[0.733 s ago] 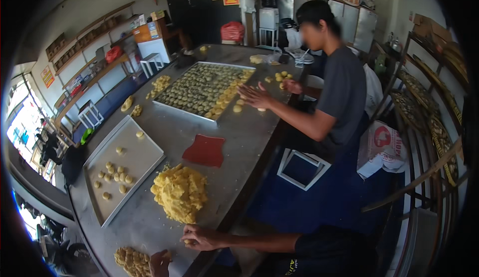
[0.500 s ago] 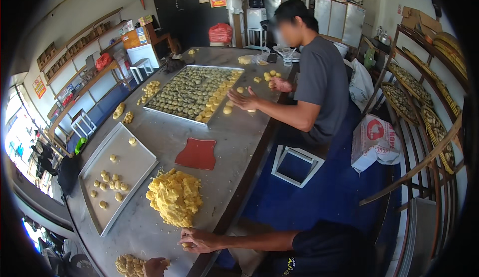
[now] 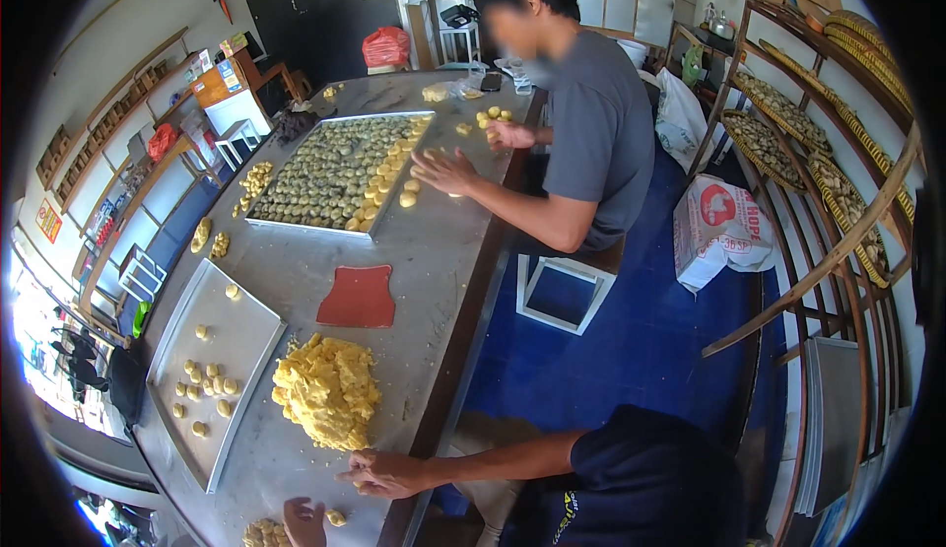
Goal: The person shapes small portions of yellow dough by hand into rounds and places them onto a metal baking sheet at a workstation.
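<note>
My right hand (image 3: 379, 474) reaches in from the right over the table's near part, fingers closed round a small piece of yellow dough, mostly hidden by them. At the lower edge my left hand (image 3: 304, 522) is partly cut off, its fingers apart and slightly bent. A small lump of dough (image 3: 336, 517) lies just right of it on the table, and a cluster of dough pieces (image 3: 263, 533) to its left. Beyond my right hand rises a large crumbly heap of yellow dough (image 3: 327, 391). A shallow metal tray (image 3: 258, 328) with several dough balls stands left of the heap.
A reddish-brown flat sheet (image 3: 357, 297) lies beyond the heap. Farther along the metal table (image 3: 424, 281), a co-worker (image 3: 601, 123) sits on a stool (image 3: 562, 301) beside a large tray (image 3: 313, 229) full of dough balls. A rack (image 3: 788, 251) with round woven trays stands right.
The view has shifted, so the scene sits differently in the picture. My left hand's fingers have lifted and spread beside the small dough lump. My right hand stays closed.
</note>
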`<state>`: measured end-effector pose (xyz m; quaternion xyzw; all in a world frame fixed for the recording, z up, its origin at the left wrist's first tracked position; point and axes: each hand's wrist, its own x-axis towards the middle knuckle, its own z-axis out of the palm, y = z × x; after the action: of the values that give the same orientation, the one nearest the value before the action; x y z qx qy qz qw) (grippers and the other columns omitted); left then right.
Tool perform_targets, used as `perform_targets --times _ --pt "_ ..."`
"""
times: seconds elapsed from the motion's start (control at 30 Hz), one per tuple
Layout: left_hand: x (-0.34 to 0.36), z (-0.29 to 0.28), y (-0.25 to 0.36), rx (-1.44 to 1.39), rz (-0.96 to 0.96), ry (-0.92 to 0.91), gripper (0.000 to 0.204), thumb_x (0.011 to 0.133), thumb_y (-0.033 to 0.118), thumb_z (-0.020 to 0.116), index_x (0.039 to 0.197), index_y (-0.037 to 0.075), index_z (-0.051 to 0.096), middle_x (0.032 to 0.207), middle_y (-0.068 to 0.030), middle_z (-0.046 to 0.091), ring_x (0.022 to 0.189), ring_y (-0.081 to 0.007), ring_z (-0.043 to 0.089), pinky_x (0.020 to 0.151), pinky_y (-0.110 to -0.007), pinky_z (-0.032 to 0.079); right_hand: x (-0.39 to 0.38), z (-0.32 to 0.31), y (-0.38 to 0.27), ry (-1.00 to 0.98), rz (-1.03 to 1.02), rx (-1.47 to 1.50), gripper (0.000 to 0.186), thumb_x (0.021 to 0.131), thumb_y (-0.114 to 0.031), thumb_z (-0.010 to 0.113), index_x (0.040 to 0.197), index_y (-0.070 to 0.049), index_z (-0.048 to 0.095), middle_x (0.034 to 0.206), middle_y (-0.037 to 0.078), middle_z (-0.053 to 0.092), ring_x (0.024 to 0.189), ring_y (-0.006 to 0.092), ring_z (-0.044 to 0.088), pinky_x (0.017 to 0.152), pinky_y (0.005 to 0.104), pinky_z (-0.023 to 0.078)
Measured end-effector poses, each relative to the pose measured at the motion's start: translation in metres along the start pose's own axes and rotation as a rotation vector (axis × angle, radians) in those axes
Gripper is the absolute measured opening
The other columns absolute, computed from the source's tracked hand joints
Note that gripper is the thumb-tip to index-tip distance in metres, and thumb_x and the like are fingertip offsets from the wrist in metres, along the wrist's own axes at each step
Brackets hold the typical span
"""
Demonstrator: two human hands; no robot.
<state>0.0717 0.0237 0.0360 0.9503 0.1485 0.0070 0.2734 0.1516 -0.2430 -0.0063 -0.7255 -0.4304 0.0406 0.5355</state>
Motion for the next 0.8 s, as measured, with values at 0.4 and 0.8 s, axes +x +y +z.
perform_targets --times 0.4,0.8 --pt "0.033 0.046 0.031 0.45 0.317 0.34 0.047 0.096 0.035 0.048 0.129 0.002 0.046 0.139 -0.0202 0.042 0.129 -0.0382 0.04 0.109 -0.056 0.021 0.0 0.01 -0.011 -0.146 -0.047 -0.587 0.025 0.089 -0.016 0.064 0.11 -0.001 0.065 0.099 0.014 0.054 0.106 0.0256 0.05 0.087 0.0378 0.043" --pt "0.013 0.062 0.029 0.401 -0.001 0.448 0.021 0.086 0.016 0.057 0.103 0.004 0.054 0.121 -0.0143 0.051 0.122 -0.0302 0.044 0.108 -0.054 0.026 0.011 0.008 -0.003 -0.183 -0.076 -0.571 0.012 0.083 -0.008 0.057 0.092 -0.007 0.066 0.099 0.006 0.06 0.095 0.0223 0.056 0.091 0.0317 0.045"
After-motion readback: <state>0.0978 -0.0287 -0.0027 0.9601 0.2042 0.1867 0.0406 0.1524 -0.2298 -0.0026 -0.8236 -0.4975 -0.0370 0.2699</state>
